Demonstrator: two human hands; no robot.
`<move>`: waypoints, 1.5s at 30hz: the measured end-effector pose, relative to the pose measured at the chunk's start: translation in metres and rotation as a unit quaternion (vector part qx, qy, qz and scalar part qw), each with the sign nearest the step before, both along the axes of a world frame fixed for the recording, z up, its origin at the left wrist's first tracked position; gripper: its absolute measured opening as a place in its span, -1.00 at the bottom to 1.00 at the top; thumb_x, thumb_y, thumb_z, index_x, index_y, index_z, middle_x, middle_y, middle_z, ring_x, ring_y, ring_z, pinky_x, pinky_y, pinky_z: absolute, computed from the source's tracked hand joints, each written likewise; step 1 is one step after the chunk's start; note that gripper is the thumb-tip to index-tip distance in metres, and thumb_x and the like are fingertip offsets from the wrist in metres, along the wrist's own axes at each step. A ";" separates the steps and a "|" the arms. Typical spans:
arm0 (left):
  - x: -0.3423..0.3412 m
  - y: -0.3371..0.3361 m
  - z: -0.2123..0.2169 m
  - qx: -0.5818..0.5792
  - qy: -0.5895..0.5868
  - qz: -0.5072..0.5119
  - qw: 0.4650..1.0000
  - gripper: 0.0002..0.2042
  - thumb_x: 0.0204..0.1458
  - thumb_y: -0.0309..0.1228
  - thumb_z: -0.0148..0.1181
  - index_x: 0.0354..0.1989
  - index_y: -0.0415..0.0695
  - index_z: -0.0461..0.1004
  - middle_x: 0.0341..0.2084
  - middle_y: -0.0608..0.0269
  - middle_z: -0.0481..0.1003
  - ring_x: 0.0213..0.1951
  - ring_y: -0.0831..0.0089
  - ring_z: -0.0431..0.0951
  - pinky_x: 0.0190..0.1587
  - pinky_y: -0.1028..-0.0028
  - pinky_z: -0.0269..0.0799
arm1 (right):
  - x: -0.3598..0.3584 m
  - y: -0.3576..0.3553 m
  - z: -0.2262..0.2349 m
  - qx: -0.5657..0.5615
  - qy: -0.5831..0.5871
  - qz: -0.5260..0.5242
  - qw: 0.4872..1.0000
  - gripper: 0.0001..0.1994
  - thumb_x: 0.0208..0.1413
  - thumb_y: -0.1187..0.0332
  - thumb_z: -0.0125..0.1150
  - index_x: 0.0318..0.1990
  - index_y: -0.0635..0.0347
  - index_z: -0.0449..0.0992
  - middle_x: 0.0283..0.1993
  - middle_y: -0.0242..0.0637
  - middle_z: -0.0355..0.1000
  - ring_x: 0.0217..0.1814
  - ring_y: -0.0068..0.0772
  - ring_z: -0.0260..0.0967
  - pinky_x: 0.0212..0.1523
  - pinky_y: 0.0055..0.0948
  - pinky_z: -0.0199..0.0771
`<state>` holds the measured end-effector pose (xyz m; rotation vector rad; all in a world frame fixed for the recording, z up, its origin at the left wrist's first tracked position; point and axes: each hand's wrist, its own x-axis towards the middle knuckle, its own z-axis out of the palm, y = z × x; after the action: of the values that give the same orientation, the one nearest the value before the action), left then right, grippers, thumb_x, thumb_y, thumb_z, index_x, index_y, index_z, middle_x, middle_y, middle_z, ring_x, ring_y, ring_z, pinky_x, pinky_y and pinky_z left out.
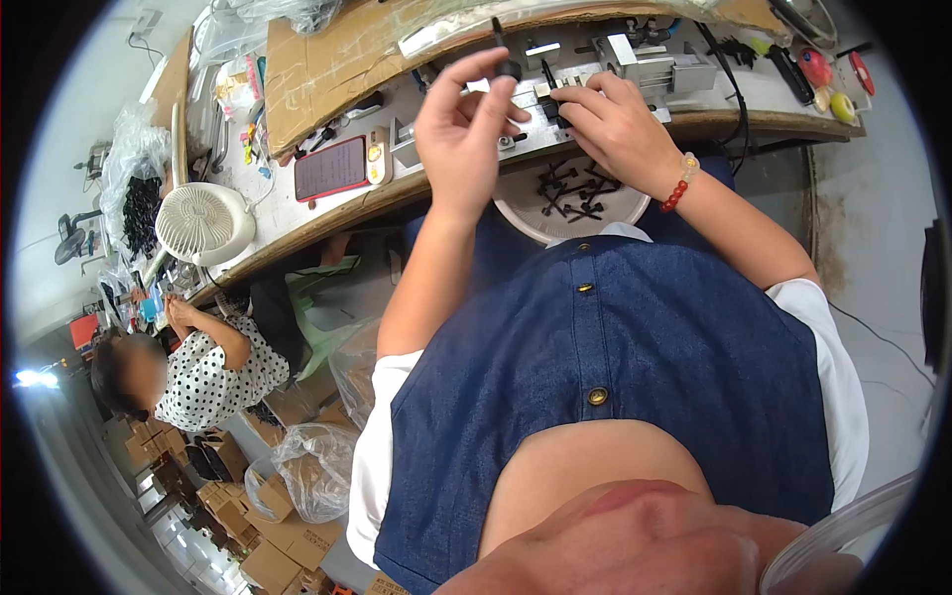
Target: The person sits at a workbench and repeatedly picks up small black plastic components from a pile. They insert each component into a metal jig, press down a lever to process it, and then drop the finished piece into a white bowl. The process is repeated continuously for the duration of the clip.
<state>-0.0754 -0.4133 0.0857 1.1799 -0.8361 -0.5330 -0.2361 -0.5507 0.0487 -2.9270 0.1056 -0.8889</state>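
My left hand is raised over the bench edge, its index finger and thumb curled round a small black part with a thin upright stem. To its right, my right hand bends over a small metal fixture, fingertips closed on a black piece there; the fingers partly cover it. Below the bench edge, close to my body, a round white basin holds several black stemmed parts. Metal blocks of a clamp-like jig stand right of the fixture.
A red-edged phone and a white fan are on the bench to the left. Cardboard covers the back. A black cable hangs at right. Another person in a dotted shirt works farther left, near cartons.
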 end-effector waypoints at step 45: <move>0.016 -0.092 0.037 0.088 -0.506 0.155 0.844 -0.72 0.18 -0.23 0.31 -0.10 -0.19 0.61 -0.27 0.05 0.59 -0.27 0.11 0.62 -0.23 0.19 0.54 | -0.019 0.004 0.014 0.152 -0.036 0.021 0.987 -0.81 0.16 0.44 0.31 -0.08 0.18 0.56 0.12 -0.26 0.48 0.13 -0.10 0.36 0.18 -0.24 0.42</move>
<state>-0.0596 -0.5048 0.1231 1.7500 -1.4601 0.3643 -0.2553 -0.5471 0.0632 -2.6033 0.1596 -0.8829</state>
